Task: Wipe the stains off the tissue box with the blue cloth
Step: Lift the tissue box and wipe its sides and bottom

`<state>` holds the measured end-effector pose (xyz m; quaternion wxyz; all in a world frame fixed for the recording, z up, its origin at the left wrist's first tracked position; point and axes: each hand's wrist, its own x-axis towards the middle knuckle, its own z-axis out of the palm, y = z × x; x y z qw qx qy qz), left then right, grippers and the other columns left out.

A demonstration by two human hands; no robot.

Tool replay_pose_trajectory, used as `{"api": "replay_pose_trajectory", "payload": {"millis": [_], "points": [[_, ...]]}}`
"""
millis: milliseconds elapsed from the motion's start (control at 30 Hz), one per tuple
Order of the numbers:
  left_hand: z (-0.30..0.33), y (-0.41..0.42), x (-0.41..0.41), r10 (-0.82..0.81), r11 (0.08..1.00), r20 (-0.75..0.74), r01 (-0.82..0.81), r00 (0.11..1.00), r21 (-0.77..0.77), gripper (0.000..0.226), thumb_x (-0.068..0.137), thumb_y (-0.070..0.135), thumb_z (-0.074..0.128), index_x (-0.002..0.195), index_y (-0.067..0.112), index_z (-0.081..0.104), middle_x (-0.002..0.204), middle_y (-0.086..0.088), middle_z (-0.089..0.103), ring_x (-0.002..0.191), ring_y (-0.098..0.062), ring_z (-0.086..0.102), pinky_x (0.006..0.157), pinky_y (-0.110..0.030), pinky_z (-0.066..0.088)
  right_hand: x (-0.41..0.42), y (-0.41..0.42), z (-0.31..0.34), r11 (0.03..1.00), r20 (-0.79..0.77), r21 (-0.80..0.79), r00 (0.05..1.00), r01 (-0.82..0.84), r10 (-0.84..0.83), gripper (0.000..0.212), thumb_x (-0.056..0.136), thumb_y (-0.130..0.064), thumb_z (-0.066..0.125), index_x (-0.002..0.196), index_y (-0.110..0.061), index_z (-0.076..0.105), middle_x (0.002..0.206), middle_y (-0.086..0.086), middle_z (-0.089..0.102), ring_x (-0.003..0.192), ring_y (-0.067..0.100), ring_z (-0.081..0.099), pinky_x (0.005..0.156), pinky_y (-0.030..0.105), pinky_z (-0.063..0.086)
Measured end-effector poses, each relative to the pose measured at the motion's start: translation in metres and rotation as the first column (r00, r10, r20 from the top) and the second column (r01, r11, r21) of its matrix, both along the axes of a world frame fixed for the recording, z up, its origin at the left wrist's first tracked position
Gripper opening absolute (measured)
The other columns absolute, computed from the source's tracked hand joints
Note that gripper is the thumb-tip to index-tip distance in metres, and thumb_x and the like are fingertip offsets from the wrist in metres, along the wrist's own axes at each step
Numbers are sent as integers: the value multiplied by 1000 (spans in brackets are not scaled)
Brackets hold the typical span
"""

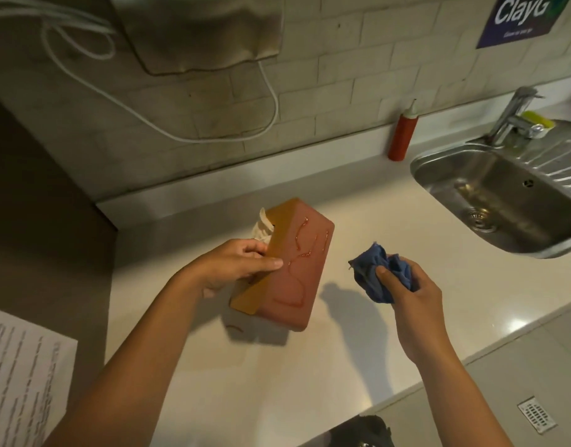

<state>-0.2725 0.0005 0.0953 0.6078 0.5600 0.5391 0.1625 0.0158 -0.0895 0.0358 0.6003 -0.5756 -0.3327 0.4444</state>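
A reddish-brown tissue box (297, 272) with a tan lid is tipped on its side above the white counter. My left hand (242, 262) grips it along the lid edge, thumb on the broad face. That face carries wet red squiggly stains (302, 250). A white tissue (261, 229) sticks out of the lid on the far left side. My right hand (407, 291) holds a bunched blue cloth (379, 275) a short way to the right of the box, not touching it.
A steel sink (503, 191) with a tap (513, 114) lies at the right. A red squeeze bottle (402, 133) stands against the tiled wall. A small red smear (235, 329) marks the counter (342, 195) under the box. A printed sheet (19, 382) lies at the lower left.
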Motion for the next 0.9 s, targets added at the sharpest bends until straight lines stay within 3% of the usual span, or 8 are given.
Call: {"api": "replay_pose_trajectory", "payload": {"millis": [67,200,333,500,633,733,800,900], "points": [[-7,-1,-7,30,1000,88,-30,996,-6,54,78,35,78,123,8,67,111,-7,77,102,-19,71,88,-32,54,-2,3,7,999,40,42,999,-30,29,25,90,-14,69,115,-22,67,107,3,72,101,20,69,86,32,54],[-15,-6,-12,93,994,159,-81,983,-79,47,87,35,69,125,6,67,118,-13,75,102,-21,71,84,-29,56,-9,11,14,993,61,84,995,-78,73,24,91,-11,68,113,-19,67,107,3,72,101,22,69,86,34,54],[-18,-10,-8,87,995,118,-80,989,-63,54,77,41,77,120,9,71,112,-11,77,97,-19,73,76,-27,57,-16,11,12,992,52,89,995,-93,88,24,91,-9,68,113,-18,67,106,3,72,99,20,70,83,29,53],[-12,-6,-8,64,997,24,-63,998,-36,37,85,38,80,116,18,74,110,-7,79,104,-27,75,94,-42,59,-20,8,8,993,64,99,996,-69,63,25,90,-7,69,111,-20,67,105,1,72,99,20,69,85,30,53],[-13,-3,-7,-2,1000,-82,2,997,-4,29,88,35,79,115,24,76,109,0,79,101,-21,76,95,-39,59,-24,5,0,994,87,92,995,-51,43,25,90,-9,69,110,-23,67,104,-2,72,98,18,69,84,29,55],[-12,-4,-8,-18,998,-54,15,998,-58,26,92,34,74,113,18,76,109,-4,79,99,-20,75,88,-33,60,-28,4,-5,995,155,82,987,-55,42,24,91,-13,69,111,-26,65,103,-6,70,97,14,69,81,25,56],[-10,-5,-7,7,995,-20,-9,1000,-96,33,96,40,68,118,16,74,111,-4,78,102,-19,75,85,-29,60,-30,5,-5,993,202,100,979,-56,35,25,91,-13,69,112,-25,63,103,-7,70,96,12,69,80,24,57],[-7,-8,-4,-7,998,-76,1,997,-67,69,95,67,50,123,7,71,100,-3,71,89,-19,65,84,-26,50,-33,9,2,985,297,161,955,-63,12,30,88,-11,72,115,-23,62,107,-9,69,98,6,67,81,18,55]]}}
